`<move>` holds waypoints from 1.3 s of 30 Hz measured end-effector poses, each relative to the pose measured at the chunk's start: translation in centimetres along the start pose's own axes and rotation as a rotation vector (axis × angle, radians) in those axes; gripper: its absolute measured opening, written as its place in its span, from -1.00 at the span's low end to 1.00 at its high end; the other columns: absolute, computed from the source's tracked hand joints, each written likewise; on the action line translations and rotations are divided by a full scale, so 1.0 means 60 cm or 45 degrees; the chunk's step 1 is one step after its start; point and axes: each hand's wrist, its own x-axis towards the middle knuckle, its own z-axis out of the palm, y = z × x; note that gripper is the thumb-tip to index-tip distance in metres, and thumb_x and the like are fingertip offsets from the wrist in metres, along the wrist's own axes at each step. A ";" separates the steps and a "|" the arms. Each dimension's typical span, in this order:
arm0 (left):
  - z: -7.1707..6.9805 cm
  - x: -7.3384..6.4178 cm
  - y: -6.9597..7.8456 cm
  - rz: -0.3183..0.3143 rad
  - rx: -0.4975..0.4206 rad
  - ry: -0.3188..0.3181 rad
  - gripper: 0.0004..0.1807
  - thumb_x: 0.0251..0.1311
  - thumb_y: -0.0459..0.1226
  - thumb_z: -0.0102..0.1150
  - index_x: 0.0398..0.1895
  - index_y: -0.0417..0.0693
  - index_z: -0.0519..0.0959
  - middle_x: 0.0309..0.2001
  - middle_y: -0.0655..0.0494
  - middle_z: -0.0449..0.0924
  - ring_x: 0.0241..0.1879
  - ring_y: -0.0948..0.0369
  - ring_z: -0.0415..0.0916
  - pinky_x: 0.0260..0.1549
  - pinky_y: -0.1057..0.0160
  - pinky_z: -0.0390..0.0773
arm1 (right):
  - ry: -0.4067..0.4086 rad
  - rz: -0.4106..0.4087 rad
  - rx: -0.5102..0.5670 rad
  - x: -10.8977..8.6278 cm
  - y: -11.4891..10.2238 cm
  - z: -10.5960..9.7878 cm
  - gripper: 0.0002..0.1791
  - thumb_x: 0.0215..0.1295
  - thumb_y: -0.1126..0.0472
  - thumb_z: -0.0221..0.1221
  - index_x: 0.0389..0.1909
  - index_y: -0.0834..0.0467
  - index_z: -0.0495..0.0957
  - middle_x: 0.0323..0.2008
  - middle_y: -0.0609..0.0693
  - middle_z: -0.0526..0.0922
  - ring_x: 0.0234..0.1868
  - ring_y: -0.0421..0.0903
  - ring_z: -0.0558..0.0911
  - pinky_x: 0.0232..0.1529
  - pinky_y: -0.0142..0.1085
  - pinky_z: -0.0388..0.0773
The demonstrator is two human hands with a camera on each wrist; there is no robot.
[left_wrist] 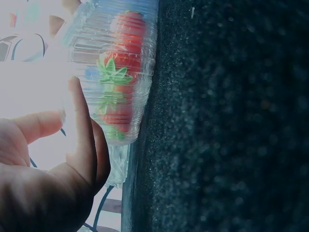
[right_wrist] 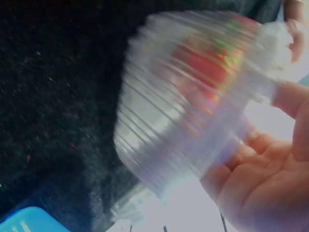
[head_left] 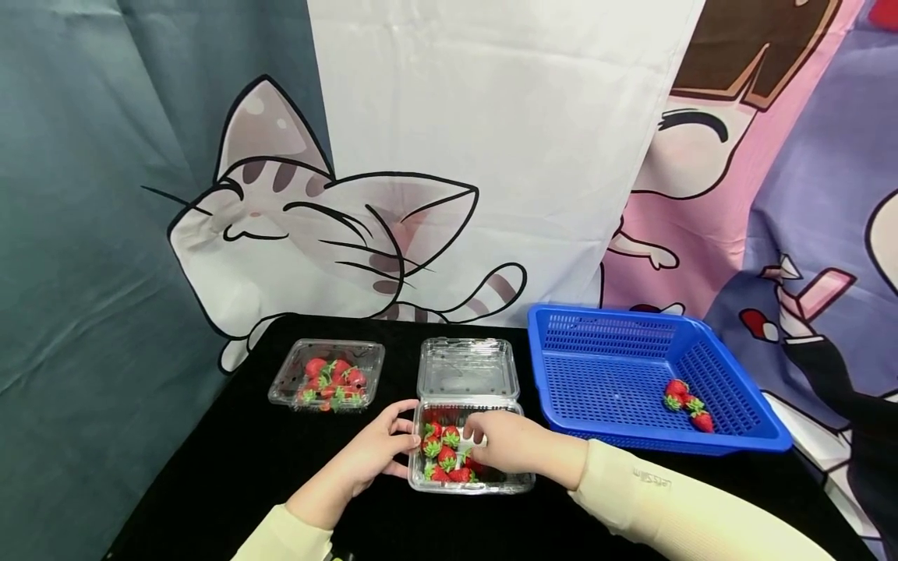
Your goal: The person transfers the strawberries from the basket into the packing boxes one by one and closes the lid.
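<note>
A clear plastic clamshell box (head_left: 471,488) stands with its lid (head_left: 468,368) folded back. Several red strawberries (head_left: 447,458) with green leaves lie in its base, mostly on the left side. My left hand (head_left: 375,452) rests against the box's left wall, thumb near the rim and fingers spread along the outside. In the left wrist view, strawberries (left_wrist: 126,63) show through the ribbed wall. My right hand (head_left: 508,442) reaches over the box with bent fingers, thumb and forefinger apart above the fruit. A strawberry (head_left: 471,463) shows just beneath its thumb.
At the back left sits another clear box (head_left: 284,383) of strawberries. A blue perforated basket (head_left: 596,374) stands on the right, with a few strawberries (head_left: 701,421) in its right part. Everything stands on a black cloth (head_left: 231,467) before a printed curtain (head_left: 449,93).
</note>
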 end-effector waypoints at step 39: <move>-0.009 -0.003 -0.006 -0.031 -0.012 0.006 -0.29 0.31 -0.39 0.11 0.49 -0.16 0.09 0.02 -0.23 0.42 -0.18 0.05 0.57 -0.41 0.00 0.71 | 0.346 0.437 -0.088 -0.062 0.337 -0.253 -0.68 0.34 0.10 0.15 -0.27 0.34 0.60 -0.43 0.06 0.63 -0.45 -0.07 0.57 -0.33 -0.08 0.55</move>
